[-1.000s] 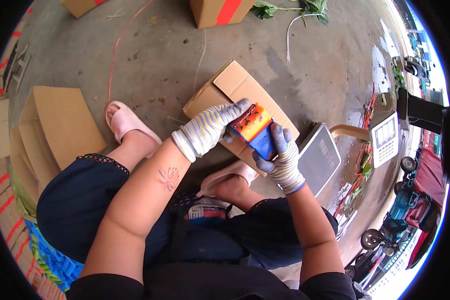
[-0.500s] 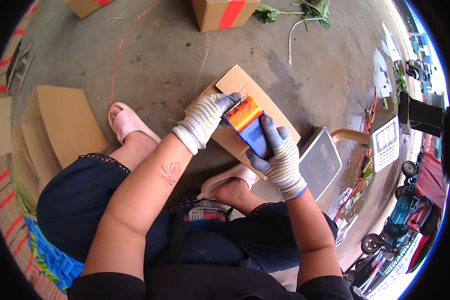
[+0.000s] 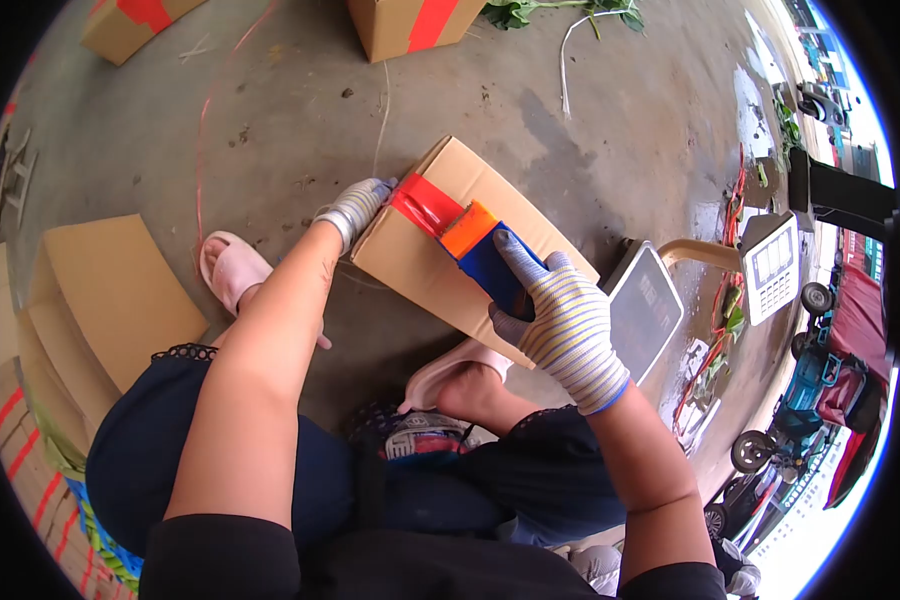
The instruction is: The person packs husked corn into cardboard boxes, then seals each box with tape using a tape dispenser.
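A cardboard box point(image 3: 470, 255) lies between my feet, with a strip of red tape point(image 3: 425, 205) stuck along its top from the left edge. My right hand point(image 3: 567, 318), in a striped glove, is closed around a blue and orange tape dispenser point(image 3: 490, 262), whose orange end meets the strip. At the box's left end, my gloved left hand point(image 3: 358, 212) rests against the side by the tape's end. Its fingers are partly hidden at the box edge, so whether they grip anything is unclear.
Taped boxes point(image 3: 410, 25) stand at the top. An opened carton point(image 3: 120, 290) is at the left. Right of my box are a scale platform point(image 3: 645, 310) and its keypad display point(image 3: 771, 268). Leaves and string lie on the floor, with parked vehicles at the far right.
My left hand has moved left and down to the box's end. The dispenser has come down onto the box, and red tape now runs from it. The box is turned flatter into view.
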`<state>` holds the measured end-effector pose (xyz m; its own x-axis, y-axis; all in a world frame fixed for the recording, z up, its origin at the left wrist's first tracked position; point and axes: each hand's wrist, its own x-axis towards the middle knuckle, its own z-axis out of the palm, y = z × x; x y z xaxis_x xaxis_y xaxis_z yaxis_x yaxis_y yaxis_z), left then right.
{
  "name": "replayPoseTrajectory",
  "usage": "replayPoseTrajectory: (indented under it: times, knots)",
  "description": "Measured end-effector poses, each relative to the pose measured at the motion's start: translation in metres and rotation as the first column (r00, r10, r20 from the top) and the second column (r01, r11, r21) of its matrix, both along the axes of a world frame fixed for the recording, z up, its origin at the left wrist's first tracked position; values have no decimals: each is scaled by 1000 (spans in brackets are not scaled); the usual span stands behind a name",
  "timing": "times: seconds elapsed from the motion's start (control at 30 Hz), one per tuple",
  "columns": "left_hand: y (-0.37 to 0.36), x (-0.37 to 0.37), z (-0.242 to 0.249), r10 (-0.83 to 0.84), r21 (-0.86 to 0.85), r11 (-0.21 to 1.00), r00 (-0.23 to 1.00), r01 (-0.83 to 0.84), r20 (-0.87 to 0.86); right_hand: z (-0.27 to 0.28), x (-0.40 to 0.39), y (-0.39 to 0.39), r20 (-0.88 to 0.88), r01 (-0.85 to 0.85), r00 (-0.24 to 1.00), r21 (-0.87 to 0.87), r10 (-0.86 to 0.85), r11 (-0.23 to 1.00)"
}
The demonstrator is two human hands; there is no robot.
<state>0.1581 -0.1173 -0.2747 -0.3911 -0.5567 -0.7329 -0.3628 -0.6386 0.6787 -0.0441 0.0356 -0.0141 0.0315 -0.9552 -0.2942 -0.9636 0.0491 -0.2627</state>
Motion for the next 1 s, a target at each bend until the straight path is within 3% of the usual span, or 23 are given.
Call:
replayPoseTrajectory:
  times: [0.03, 0.07, 0.1, 0.13, 0.17, 0.2, 0.23, 0.3, 0.33, 0.37, 0.43, 0.47, 0.57, 0.6, 0.67, 0.7, 0.73, 0.77, 0.8, 0.83, 0.9, 0.97, 1.0]
  knots:
    - [-5, 2, 5, -79, 97, 993, 995, 73, 61, 1, 1, -2, 1, -4, 1000, -18, 4, 1000]
    - [-14, 3, 19, -77, 89, 993, 995, 71, 66, -1, 1, -2, 13, 5, 1000, -9, -5, 1000]
    - [-25, 0, 40, -335, -125, 908, 871, 401, 360, -1, 1, -5, 17, 8, 1000, -18, -7, 1000]
    - [-33, -4, 60, -445, -206, 670, 608, 713, 657, -1, 0, -5, 28, 9, 1000, -16, -9, 1000]
    - [-41, -14, 74, -403, -199, 834, 815, 515, 417, -1, -1, -3, 39, 15, 999, -7, -15, 1000]
    - [-37, -23, 102, -330, -222, 908, 933, 355, 146, -1, -1, -1, 43, 31, 999, -2, -31, 1000]
    - [-25, -32, 123, -221, -189, 963, 966, 194, -134, -1, -1, 0, 19, 21, 1000, -9, -21, 1000]
    - [0, -42, 118, -168, -400, 887, 968, 230, 184, 0, 2, -3, 7, 22, 1000, -23, -22, 999]
    - [1, -41, 116, -169, -429, 855, 939, 291, 300, 1, 4, -5, -7, 13, 1000, -2, -13, 1000]
    - [-1, -42, 122, -189, -424, 850, 933, 311, 305, 1, 2, -5, -23, 8, 1000, 26, -8, 1000]
    - [1, -44, 135, -169, -498, 736, 836, 459, 521, -2, -11, -1, 69, -33, 997, -27, 35, 999]
    - [1, -43, 129, -144, -553, 680, 827, 482, 544, 6, -18, 7, 51, -54, 997, 12, 54, 998]
    - [0, -49, 142, -164, -442, 675, 705, 590, 690, 13, -73, 66, 15, -65, 998, 22, 64, 998]
    - [2, -51, 140, -166, -448, 670, 707, 592, 687, 14, -95, 91, -47, -48, 997, 135, 55, 990]
    - [12, -54, 135, -15, -684, 515, 803, 517, 596, -9, -134, 140, -59, -16, 998, 148, 25, 989]
    - [17, -60, 133, -20, -685, 510, 803, 521, 595, -16, -141, 151, -53, 2, 999, 134, 5, 991]
    - [21, -67, 130, 31, -700, 164, 706, 695, 708, -26, -146, 155, -55, 13, 998, 131, -6, 991]
    - [26, -76, 128, 130, -585, -195, 612, 787, 780, -34, -147, 153, 0, 15, 1000, 57, -15, 998]
    - [38, -93, 133, -20, -601, -187, 608, 777, 793, -40, -147, 152, 56, 19, 998, -14, -18, 1000]
    - [47, -108, 137, -127, -599, -258, 588, 758, 799, -47, -147, 152, 57, 28, 998, -12, -27, 1000]
    - [59, -128, 145, -274, -599, -198, 543, 776, 794, -53, -144, 148, 86, 20, 996, -11, -19, 1000]
    - [59, -123, 146, -214, -574, -171, 539, 801, 815, -57, -130, 133, 100, 35, 994, 86, -44, 996]
    - [57, -117, 146, -147, -549, -138, 532, 824, 834, -58, -117, 119, 149, 14, 989, 39, -19, 999]
